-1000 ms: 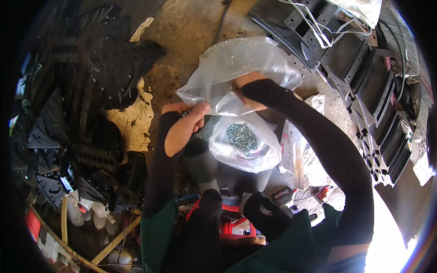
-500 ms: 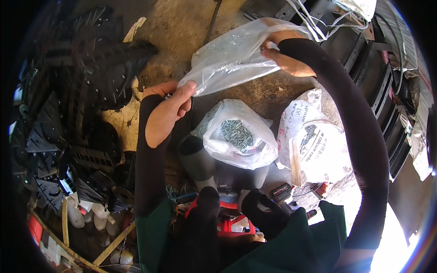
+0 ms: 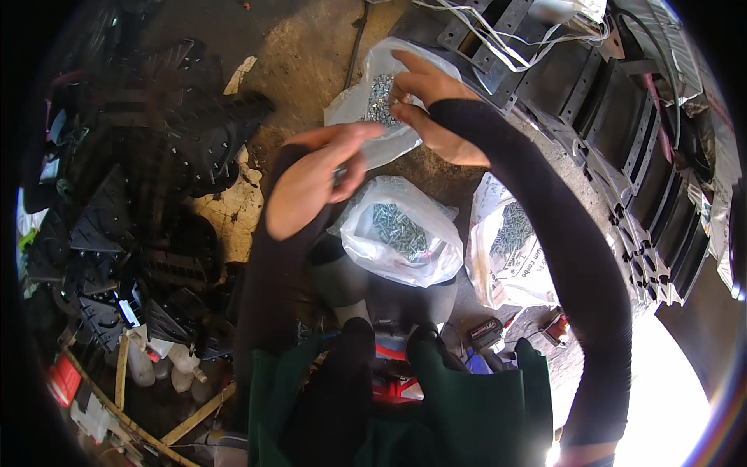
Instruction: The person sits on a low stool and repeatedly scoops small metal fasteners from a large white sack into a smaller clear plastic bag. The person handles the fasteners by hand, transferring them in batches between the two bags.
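Note:
A clear plastic bag [image 3: 359,100] stands with its mouth wide, small metal nuts [image 3: 380,97] heaped inside. Over that mouth is my right hand [image 3: 440,109]; its thumb and some fingertips are pinched together, and whatever lies between them is too small to name. My left hand [image 3: 319,175] is at the bag's near left edge, index finger stretched out and thumb apart, with nothing visible in it. Closer to me, another plastic bag [image 3: 436,253] with its rim folded out contains silvery bolts or screws [image 3: 398,227].
A white printed sack [image 3: 506,288] of similar screws stands at right. Black metal brackets [image 3: 101,226] pile up at left; dark metal rails [image 3: 615,117] lie at upper right under white straps [image 3: 498,43]. A power-tool battery [image 3: 486,335] and a red stool [image 3: 393,389] are near my feet.
The far bag, held stretched between both hands before, now stands lower with its mouth spread and nuts showing. My left hand has let go of its edge; my right hand has moved left over the mouth.

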### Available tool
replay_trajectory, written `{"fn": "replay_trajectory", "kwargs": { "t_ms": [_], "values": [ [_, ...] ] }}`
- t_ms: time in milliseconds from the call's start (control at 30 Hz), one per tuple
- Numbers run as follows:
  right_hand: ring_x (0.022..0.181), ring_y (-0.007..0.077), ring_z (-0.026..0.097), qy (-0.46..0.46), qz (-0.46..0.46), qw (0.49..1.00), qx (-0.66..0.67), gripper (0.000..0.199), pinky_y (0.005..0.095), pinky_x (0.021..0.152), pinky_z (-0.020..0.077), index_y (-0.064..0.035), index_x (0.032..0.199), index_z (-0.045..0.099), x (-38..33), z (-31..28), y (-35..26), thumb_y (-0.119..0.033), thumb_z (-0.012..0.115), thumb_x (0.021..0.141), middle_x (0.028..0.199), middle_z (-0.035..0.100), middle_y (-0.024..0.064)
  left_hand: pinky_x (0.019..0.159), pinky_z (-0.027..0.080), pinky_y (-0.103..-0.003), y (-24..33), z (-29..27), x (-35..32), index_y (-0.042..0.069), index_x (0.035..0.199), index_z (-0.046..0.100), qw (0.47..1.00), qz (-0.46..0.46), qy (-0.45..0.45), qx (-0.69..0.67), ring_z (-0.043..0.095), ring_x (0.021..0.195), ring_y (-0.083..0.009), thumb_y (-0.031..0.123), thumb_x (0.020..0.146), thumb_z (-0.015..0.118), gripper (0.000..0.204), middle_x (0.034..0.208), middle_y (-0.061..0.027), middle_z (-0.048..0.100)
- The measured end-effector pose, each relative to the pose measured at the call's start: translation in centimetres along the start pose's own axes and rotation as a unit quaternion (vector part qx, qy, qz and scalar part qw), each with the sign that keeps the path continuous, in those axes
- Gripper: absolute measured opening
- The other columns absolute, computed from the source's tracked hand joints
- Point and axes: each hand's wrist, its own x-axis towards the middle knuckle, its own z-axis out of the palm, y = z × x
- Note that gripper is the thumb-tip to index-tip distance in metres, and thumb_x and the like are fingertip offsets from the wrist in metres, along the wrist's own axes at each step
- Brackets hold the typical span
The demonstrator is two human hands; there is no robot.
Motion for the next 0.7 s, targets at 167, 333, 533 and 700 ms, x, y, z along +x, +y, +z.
{"fn": "replay_trajectory", "kwargs": {
  "t_ms": [167, 333, 533, 700],
  "values": [
    [0.102, 0.0424, 0.059, -0.11, 0.099, 0.986, -0.076, 0.019, 0.0463, 0.09, 0.0453, 0.0006, 0.097, 0.052, -3.3, 1.4, 0.5, -0.016, 0.057, 0.09, 0.116, 0.06, 0.0237, 0.046, 0.031, -0.023, -0.1, 0.9, 6.2, -0.001, 0.108, 0.062, 0.986, -0.068, 0.111, 0.108, 0.042, 0.051, -0.008, 0.025, 0.099, 0.051, 0.03, 0.066, -0.0022, 0.051],
    [0.092, 0.0406, 0.062, -0.001, 0.024, 1.0, -0.018, 0.013, 0.0452, 0.08, 0.05, 0.0017, 0.1, 0.052, -5.6, 1.2, -1.0, -0.006, 0.055, 0.089, 0.097, 0.064, 0.0207, 0.047, 0.034, -0.022, 2.6, -0.4, 5.5, -0.002, 0.109, 0.06, 0.983, 0.035, 0.119, 0.136, 0.044, 0.053, -0.0077, 0.021, 0.098, 0.051, 0.027, 0.071, -0.0027, 0.055],
    [0.079, 0.0177, 0.067, 0.124, 0.224, 0.805, 0.535, 0.018, 0.0309, 0.07, 0.0536, 0.0049, 0.108, 0.057, -11.9, -1.3, -2.3, -0.005, 0.053, 0.094, 0.095, 0.067, 0.0151, 0.063, 0.048, -0.029, 0.4, 4.6, 1.4, -0.009, 0.123, 0.054, 0.978, -0.091, -0.083, -0.166, 0.062, 0.076, -0.0198, 0.034, 0.101, 0.045, 0.049, 0.093, -0.0137, 0.065],
    [0.081, 0.0206, 0.067, 0.223, 0.255, 0.752, 0.565, 0.022, 0.0309, 0.073, 0.0535, 0.0076, 0.11, 0.059, -18.3, -1.0, -2.6, -0.005, 0.056, 0.092, 0.093, 0.067, 0.015, 0.102, 0.044, -0.045, -3.1, 10.0, 1.7, -0.015, 0.13, 0.044, 0.898, -0.106, -0.217, -0.369, 0.057, 0.116, -0.036, 0.032, 0.101, 0.038, 0.055, 0.128, -0.0293, 0.053]
  ]
}}
